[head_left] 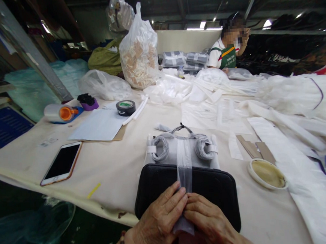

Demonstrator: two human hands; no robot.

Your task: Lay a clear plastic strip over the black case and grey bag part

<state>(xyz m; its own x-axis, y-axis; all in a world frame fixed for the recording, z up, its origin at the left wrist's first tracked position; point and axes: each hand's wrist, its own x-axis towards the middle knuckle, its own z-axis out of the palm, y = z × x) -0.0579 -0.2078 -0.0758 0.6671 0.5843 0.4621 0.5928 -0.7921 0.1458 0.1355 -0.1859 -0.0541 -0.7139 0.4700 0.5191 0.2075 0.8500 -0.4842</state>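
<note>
A black pouch (213, 185) lies at the table's near edge, partly over a grey folded item (171, 155) with two coiled grey cords (160, 148). A clear plastic strip (184, 165) runs down over both. My left hand (156, 222) and my right hand (213, 227) meet at the strip's lower end, fingers pressed together and pinching it against the pouch. A bead bracelet shows on my left wrist.
A phone (61, 162) lies at left, a tape roll (125, 107) and white sheets (99, 125) behind it. A round lid (267, 174) and cardboard pieces (255, 148) sit at right. White plastic bags cover the far table; another person (228, 53) works at the back.
</note>
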